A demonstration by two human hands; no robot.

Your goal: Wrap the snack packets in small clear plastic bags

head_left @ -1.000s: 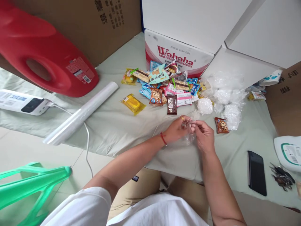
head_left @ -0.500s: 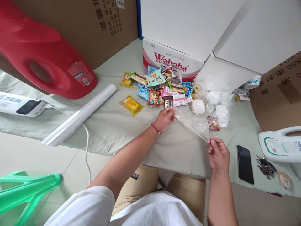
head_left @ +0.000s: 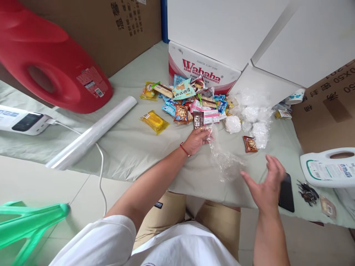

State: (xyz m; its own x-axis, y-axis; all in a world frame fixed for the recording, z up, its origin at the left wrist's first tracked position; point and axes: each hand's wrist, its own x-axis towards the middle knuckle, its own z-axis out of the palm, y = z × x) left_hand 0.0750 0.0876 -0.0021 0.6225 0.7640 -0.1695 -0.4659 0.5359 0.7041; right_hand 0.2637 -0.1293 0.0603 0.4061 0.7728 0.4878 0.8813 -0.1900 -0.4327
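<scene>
My left hand (head_left: 198, 140) is closed on one end of a clear plastic bag (head_left: 226, 160), which droops, crumpled, over the cloth. To the right of it my right hand (head_left: 267, 183) has its thumb and fingers spread and holds nothing. Just beyond my left hand lies a pile of wrapped snacks, with a brown packet (head_left: 198, 119) nearest to it. A small brown cookie packet (head_left: 250, 144) rests by itself above my right hand. Beside that is a heap of crumpled clear plastic bags (head_left: 253, 109).
A plastic film roll (head_left: 94, 133) and a yellow snack pack (head_left: 154, 122) lie left, near a big red jug (head_left: 52, 62). Right are a black phone (head_left: 287, 194), keys (head_left: 307, 193) and a white bottle (head_left: 330, 168). A Wahaha carton (head_left: 203, 68) stands behind.
My right hand has let go of the bag's edge, opened and moved right and a little down. The bag, stretched between both hands before, now hangs loose from my left hand.
</scene>
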